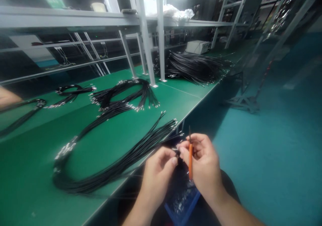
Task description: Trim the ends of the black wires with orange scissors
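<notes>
My left hand [161,165] pinches a thin black cable end near the front edge of the green table. Close beside it, my right hand [201,155] holds an orange-handled tool [190,160], its thin dark tip pointing up. The right thumb and forefinger meet at the small pale end piece between the hands; its details are too small to tell. A long curved bundle of black cables [113,169] with light connector ends lies on the table to the left of my hands.
Under my hands is a blue bin [182,206] with small clear pieces. More cable bundles [125,91] lie farther back on the green table [173,101], with a large dark pile [196,66] behind metal posts [161,34]. Another person's arm [8,97] shows at the left edge.
</notes>
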A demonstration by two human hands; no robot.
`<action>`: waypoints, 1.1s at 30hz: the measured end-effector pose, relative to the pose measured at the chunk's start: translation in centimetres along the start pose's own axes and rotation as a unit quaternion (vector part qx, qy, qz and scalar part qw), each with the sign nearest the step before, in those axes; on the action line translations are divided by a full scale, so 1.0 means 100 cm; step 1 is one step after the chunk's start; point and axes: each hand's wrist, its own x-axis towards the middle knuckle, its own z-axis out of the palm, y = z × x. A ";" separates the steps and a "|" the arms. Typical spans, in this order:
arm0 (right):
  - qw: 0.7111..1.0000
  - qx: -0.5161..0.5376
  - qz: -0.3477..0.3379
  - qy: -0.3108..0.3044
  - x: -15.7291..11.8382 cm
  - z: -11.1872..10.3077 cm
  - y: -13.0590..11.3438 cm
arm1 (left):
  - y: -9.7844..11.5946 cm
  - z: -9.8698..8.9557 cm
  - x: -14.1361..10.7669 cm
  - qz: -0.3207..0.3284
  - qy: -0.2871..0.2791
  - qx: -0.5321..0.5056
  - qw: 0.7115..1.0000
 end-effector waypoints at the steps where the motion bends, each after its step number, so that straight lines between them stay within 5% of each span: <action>1: 0.999 -0.028 -0.023 0.008 -0.001 -0.001 0.002 | 0.000 0.000 0.000 0.004 0.013 0.017 1.000; 6: 0.992 -0.073 -0.096 0.045 -0.001 -0.006 -0.001 | 0.002 0.003 -0.003 0.030 0.050 0.091 0.994; 12: 0.994 -0.082 -0.071 0.007 0.000 -0.002 -0.004 | 0.002 0.006 -0.005 0.043 0.054 0.114 0.991; 21: 1.000 0.010 0.023 0.012 0.005 -0.003 -0.007 | -0.001 -0.005 0.001 -0.022 -0.019 -0.084 0.996; 28: 0.998 0.044 0.023 -0.049 0.003 -0.001 -0.014 | 0.001 -0.005 0.000 -0.022 -0.024 -0.087 0.996; 33: 0.998 -0.005 -0.054 0.031 -0.001 0.003 -0.016 | 0.003 -0.003 -0.002 0.015 0.024 0.008 1.000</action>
